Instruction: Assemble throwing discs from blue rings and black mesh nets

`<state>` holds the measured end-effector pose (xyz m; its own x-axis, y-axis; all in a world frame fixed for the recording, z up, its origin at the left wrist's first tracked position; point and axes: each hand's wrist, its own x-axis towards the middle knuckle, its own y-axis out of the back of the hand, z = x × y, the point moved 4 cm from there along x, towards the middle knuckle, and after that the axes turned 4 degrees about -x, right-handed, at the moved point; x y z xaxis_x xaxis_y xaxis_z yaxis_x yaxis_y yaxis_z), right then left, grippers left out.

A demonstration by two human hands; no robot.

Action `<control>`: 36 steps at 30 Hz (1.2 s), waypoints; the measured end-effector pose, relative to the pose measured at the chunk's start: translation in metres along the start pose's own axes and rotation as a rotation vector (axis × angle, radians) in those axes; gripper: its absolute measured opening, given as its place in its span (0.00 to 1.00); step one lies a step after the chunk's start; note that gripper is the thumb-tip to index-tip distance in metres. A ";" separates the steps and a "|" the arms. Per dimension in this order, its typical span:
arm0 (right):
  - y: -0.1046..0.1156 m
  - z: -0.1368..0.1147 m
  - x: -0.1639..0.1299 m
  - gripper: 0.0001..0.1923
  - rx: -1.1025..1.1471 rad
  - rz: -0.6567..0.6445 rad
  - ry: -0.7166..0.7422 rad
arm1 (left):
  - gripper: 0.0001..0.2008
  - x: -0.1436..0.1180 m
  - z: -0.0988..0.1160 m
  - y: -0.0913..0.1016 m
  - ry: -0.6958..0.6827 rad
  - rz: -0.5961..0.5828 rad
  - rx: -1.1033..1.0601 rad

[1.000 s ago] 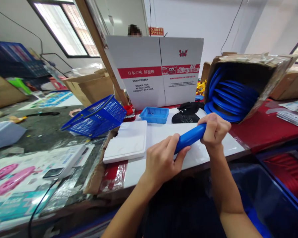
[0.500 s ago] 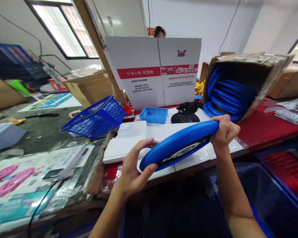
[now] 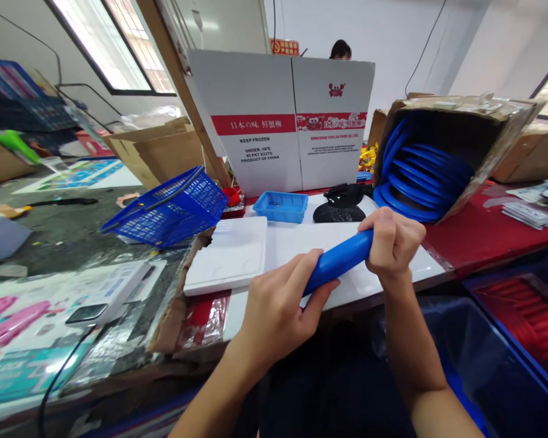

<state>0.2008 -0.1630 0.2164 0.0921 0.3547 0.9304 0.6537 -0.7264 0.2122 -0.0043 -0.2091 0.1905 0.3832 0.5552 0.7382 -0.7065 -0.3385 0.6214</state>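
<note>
The worker's left hand (image 3: 278, 307) and right hand (image 3: 393, 243) are gripping one blue flying disc (image 3: 340, 260), which is presenting its rim edge-on and tilting upward toward the right hand. The left fingers are lying over the upper side, with the thumb bracing the near side below; the right fingers are curling tightly around the opposite end. From where I am standing, the disc is appearing over the front part of the white work surface (image 3: 296, 239); I cannot tell the height between them. The front edge of that surface is running just below the disc, and both forearms are reaching in from the near side.

Left limit: a white slab (image 3: 231, 258) is lying near the left hand, and farther left a blue shopping basket (image 3: 167, 216) is leaning at an angle.

Far limit: a light-blue tray (image 3: 281, 216) and a black cloth item (image 3: 340, 212) are sitting side by side, with a band of white surface showing between them and the hands. A printed white carton (image 3: 256, 88) is standing upright behind.

Right limit: a cardboard box (image 3: 466, 106) is facing its opening this way, holding stacked blue discs (image 3: 429, 179); a red-covered table (image 3: 475, 240) is extending flat beyond the right hand
</note>
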 end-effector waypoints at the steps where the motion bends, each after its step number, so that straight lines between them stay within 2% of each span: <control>1: -0.002 0.002 -0.001 0.31 -0.010 0.035 -0.010 | 0.18 -0.001 0.002 -0.002 0.005 0.030 0.020; 5: -0.007 0.006 -0.007 0.32 -0.027 0.092 -0.043 | 0.19 0.000 0.010 -0.010 0.009 0.072 0.021; 7: -0.002 0.008 -0.012 0.31 0.031 0.108 -0.019 | 0.20 0.000 0.009 -0.010 0.018 0.049 -0.052; 9: 0.005 0.013 -0.020 0.28 0.118 0.068 0.040 | 0.21 -0.006 0.001 -0.007 0.013 0.003 -0.145; 11: 0.013 0.024 -0.034 0.24 0.191 -0.039 0.104 | 0.24 -0.017 -0.018 -0.002 -0.003 -0.056 -0.245; 13: 0.022 0.041 -0.050 0.21 0.242 -0.166 0.127 | 0.25 -0.032 -0.048 0.003 -0.003 -0.102 -0.371; 14: 0.025 0.050 -0.059 0.22 0.263 -0.226 0.112 | 0.24 -0.040 -0.065 0.007 0.004 -0.098 -0.449; 16: 0.029 0.067 -0.073 0.26 0.287 -0.321 0.074 | 0.24 -0.051 -0.095 0.008 0.040 -0.179 -0.573; 18: 0.030 0.073 -0.083 0.29 0.271 -0.379 0.071 | 0.24 -0.054 -0.112 0.010 0.094 -0.236 -0.573; 19: 0.029 0.071 -0.085 0.30 0.249 -0.395 0.087 | 0.26 -0.051 -0.113 0.011 0.106 -0.241 -0.521; 21: 0.028 0.060 -0.084 0.32 0.207 -0.400 0.137 | 0.29 -0.041 -0.098 0.015 0.076 -0.219 -0.349; 23: 0.026 0.041 -0.078 0.33 0.187 -0.410 0.203 | 0.31 -0.028 -0.068 0.015 -0.025 -0.212 -0.180; 25: 0.024 0.022 -0.072 0.33 0.176 -0.462 0.259 | 0.29 -0.018 -0.035 0.010 -0.158 -0.220 -0.102; 27: 0.024 0.009 -0.066 0.32 0.160 -0.522 0.291 | 0.25 -0.012 -0.014 0.004 -0.239 -0.201 -0.035; 29: 0.025 0.002 -0.063 0.31 0.144 -0.567 0.300 | 0.21 -0.011 -0.006 -0.002 -0.270 -0.169 0.021; 32: 0.023 0.000 -0.065 0.28 0.133 -0.583 0.329 | 0.21 -0.018 -0.009 -0.008 -0.275 -0.127 0.061; 36: 0.016 -0.002 -0.076 0.24 0.088 -0.472 0.357 | 0.22 -0.029 -0.013 -0.010 -0.246 -0.070 0.096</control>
<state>0.2029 -0.2028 0.1494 -0.4716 0.3960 0.7879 0.6238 -0.4817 0.6155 -0.0162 -0.2117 0.1590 0.5705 0.3828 0.7266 -0.6181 -0.3825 0.6868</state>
